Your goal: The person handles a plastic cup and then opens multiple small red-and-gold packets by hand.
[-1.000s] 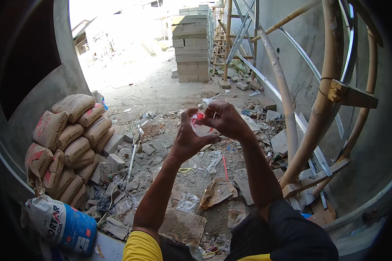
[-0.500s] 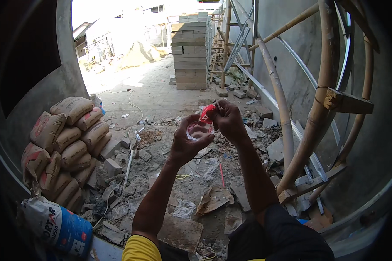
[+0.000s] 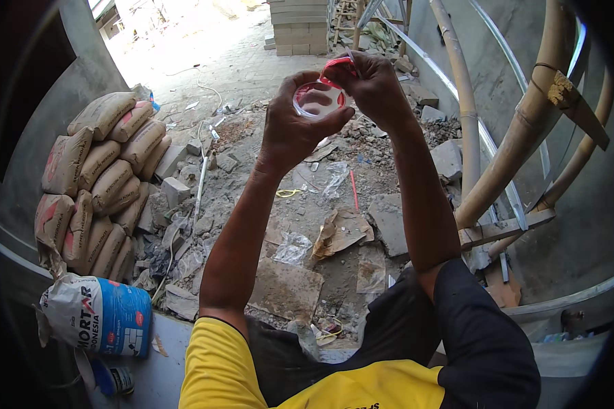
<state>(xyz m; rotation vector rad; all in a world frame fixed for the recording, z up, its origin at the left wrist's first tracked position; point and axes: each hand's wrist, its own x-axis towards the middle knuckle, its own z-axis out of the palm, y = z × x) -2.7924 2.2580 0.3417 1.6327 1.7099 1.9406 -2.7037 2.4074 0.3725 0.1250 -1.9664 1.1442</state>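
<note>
Right of the stacked sacks, the person's left hand curls around a clear round plastic cup, which sits between thumb and fingers, while just above the cup's far rim a piece of red film is pinched in the right hand.

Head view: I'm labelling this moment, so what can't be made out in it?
All in the head view:
Part of the red piece: covered by the right hand.
Part of the clear round container's outer wall: behind the left hand.
Top of the block stack: cut off by the upper edge.
Tiny scraps among the rubble: too small.
</note>
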